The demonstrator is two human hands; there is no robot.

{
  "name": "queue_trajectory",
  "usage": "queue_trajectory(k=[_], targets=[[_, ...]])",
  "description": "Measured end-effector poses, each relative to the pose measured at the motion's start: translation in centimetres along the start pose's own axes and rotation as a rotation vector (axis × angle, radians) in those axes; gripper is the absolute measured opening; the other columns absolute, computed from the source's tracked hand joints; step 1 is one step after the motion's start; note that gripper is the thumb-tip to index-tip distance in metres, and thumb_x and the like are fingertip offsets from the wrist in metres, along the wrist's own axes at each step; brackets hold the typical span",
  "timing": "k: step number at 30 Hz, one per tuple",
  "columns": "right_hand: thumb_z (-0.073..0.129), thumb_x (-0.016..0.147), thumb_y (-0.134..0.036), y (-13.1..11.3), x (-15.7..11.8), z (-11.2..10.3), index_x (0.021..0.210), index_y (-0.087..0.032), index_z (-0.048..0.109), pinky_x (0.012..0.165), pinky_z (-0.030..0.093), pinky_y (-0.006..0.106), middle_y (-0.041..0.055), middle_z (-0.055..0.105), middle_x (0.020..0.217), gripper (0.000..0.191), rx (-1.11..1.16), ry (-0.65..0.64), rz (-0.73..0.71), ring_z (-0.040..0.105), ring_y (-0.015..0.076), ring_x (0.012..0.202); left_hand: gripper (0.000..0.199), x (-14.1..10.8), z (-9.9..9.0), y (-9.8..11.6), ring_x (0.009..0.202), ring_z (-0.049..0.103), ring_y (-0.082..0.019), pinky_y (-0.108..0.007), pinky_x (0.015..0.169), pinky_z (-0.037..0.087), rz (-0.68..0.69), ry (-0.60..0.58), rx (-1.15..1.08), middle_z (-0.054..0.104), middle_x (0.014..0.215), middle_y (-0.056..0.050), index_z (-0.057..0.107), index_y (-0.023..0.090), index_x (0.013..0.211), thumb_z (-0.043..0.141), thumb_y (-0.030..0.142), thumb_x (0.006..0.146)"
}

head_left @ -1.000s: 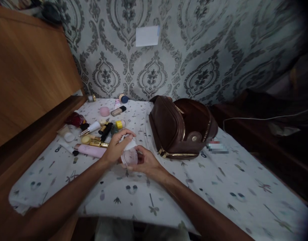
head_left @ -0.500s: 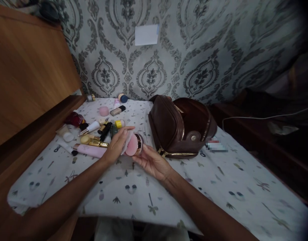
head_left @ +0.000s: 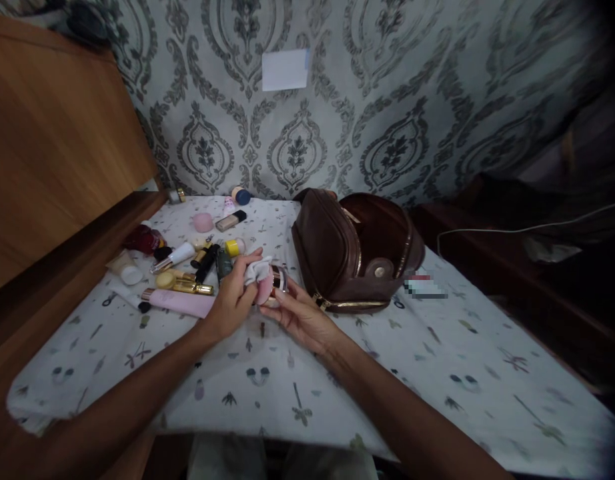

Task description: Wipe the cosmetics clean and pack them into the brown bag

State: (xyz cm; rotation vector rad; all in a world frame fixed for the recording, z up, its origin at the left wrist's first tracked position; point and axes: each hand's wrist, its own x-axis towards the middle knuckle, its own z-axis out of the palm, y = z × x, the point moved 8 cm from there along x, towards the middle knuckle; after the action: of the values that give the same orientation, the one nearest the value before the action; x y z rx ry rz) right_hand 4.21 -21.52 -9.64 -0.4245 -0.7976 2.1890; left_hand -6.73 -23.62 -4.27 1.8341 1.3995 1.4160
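Head camera view: at the centre, a person's left hand (head_left: 231, 300) grasps a crumpled white cloth (head_left: 258, 270) against a small jar (head_left: 265, 291) with a pink face and a shiny band, while the right hand (head_left: 307, 321) grips that jar by its side, above a white patterned tablecloth (head_left: 337, 393). From the jar, an open brown bag (head_left: 325, 243) with gold zips sits at about two o'clock, a long pink tube (head_left: 182, 303) lies at nine o'clock, and a black-capped bottle (head_left: 231, 221) lies between ten and eleven o'clock.
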Motion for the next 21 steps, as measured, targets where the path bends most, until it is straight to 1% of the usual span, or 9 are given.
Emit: queue_trajectory(k=[3, 6, 9, 12, 14, 16, 18, 21], targets=[[0.086, 0.070, -0.020, 0.0, 0.0, -0.3, 0.105, -0.022, 0.063, 0.073, 0.061, 0.026, -0.0009, 0.073, 0.098, 0.042, -0.039, 0.024, -0.010, 0.073, 0.0138, 0.082, 0.035, -0.1, -0.1, 1.1, 0.134, 0.046, -0.024, -0.044, 0.113, 0.035, 0.104, 0.014, 0.029, 0.051, 0.143, -0.012, 0.055, 0.019, 0.119, 0.045, 0.011, 0.086], [0.087, 0.068, -0.022, 0.2, 0.0, -0.6, 0.105, -0.022, 0.064, 0.073, 0.061, 0.026, -0.0008, 0.073, 0.098, 0.044, -0.048, 0.043, -0.013, 0.072, 0.0141, 0.083, 0.035, -0.4, -0.3, 2.4, 0.129, 0.049, -0.024, -0.043, 0.111, 0.038, 0.218, 0.016, 0.072, 0.054, 0.133, -0.010, 0.061, 0.020, 0.115, 0.047, 0.008, 0.086], [0.089, 0.065, -0.026, 0.4, 0.2, -0.8, 0.098, -0.021, 0.067, 0.073, 0.060, 0.024, -0.0024, 0.073, 0.093, 0.040, 0.033, 0.048, -0.007, 0.071, 0.0121, 0.080, 0.033, -0.6, -0.1, 3.6, 0.122, 0.054, -0.022, -0.040, 0.107, 0.042, 0.312, -0.028, 0.049, 0.058, 0.120, -0.008, 0.066, 0.021, 0.111, 0.048, 0.007, 0.088], [0.088, 0.067, -0.032, 0.4, 0.6, -1.1, 0.096, -0.020, 0.068, 0.077, 0.059, 0.024, -0.0020, 0.074, 0.092, 0.036, 0.136, 0.060, 0.004, 0.069, 0.0115, 0.083, 0.032, -0.6, 0.2, 4.4, 0.117, 0.056, -0.022, -0.040, 0.104, 0.044, 0.393, -0.076, -0.009, 0.063, 0.111, -0.007, 0.069, 0.022, 0.107, 0.048, 0.005, 0.088], [0.085, 0.071, -0.037, 0.4, 0.7, -1.4, 0.096, -0.020, 0.068, 0.077, 0.058, 0.025, -0.0012, 0.074, 0.091, 0.035, 0.178, 0.065, 0.027, 0.068, 0.0119, 0.082, 0.032, -0.5, 0.2, 4.5, 0.115, 0.057, -0.022, -0.041, 0.102, 0.044, 0.407, -0.093, -0.027, 0.065, 0.108, -0.007, 0.070, 0.022, 0.102, 0.049, 0.003, 0.087], [0.081, 0.075, -0.040, 0.2, 0.7, -1.4, 0.099, -0.021, 0.068, 0.073, 0.058, 0.025, -0.0015, 0.074, 0.089, 0.033, 0.198, 0.050, 0.048, 0.068, 0.0119, 0.079, 0.032, -0.3, 0.1, 4.3, 0.112, 0.057, -0.022, -0.041, 0.101, 0.044, 0.391, -0.092, -0.035, 0.066, 0.106, -0.007, 0.071, 0.021, 0.095, 0.048, 0.001, 0.085], [0.077, 0.081, -0.041, -0.1, 0.6, -1.2, 0.103, -0.022, 0.066, 0.071, 0.057, 0.025, -0.0012, 0.074, 0.089, 0.030, 0.205, 0.019, 0.056, 0.067, 0.0125, 0.076, 0.032, -0.2, -0.3, 4.0, 0.110, 0.058, -0.022, -0.041, 0.100, 0.043, 0.366, -0.061, -0.036, 0.067, 0.104, -0.007, 0.069, 0.020, 0.086, 0.046, -0.001, 0.081], [0.071, 0.085, -0.040, -0.2, 0.3, -0.7, 0.107, -0.018, 0.065, 0.072, 0.057, 0.026, 0.0041, 0.075, 0.093, 0.032, 0.209, -0.014, 0.087, 0.070, 0.0163, 0.083, 0.032, 0.1, -1.2, 3.2, 0.105, 0.060, -0.020, -0.038, 0.095, 0.045, 0.310, 0.023, -0.021, 0.066, 0.102, -0.005, 0.065, 0.020, 0.074, 0.043, -0.003, 0.074]])
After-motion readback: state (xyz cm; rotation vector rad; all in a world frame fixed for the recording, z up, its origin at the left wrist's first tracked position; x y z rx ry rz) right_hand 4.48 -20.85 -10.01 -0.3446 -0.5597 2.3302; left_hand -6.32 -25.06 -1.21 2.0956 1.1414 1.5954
